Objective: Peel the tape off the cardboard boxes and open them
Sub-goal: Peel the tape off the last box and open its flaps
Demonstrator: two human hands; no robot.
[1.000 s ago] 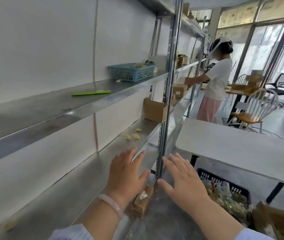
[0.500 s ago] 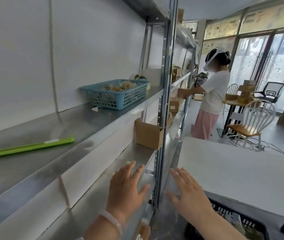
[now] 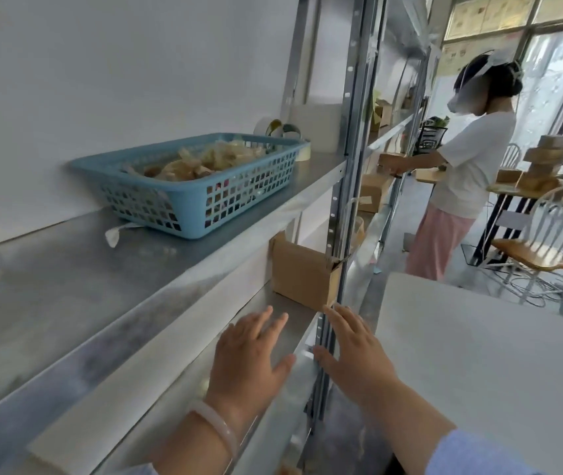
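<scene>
Two bare hands are held out over a metal shelf [image 3: 293, 323]. The left hand [image 3: 249, 358] and right hand [image 3: 358, 354] both have their fingers [image 3: 261, 318] spread and released, grasping nothing. A cardboard box [image 3: 300, 275] sits on the shelf just beyond the fingertips. Above and left of the fingers, a blue basket [image 3: 187, 207] holds crumpled yellowish scraps.

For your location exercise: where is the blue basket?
In the head view, the basket sits left of centre on the metal shelf, tape rolls just behind it.
</scene>
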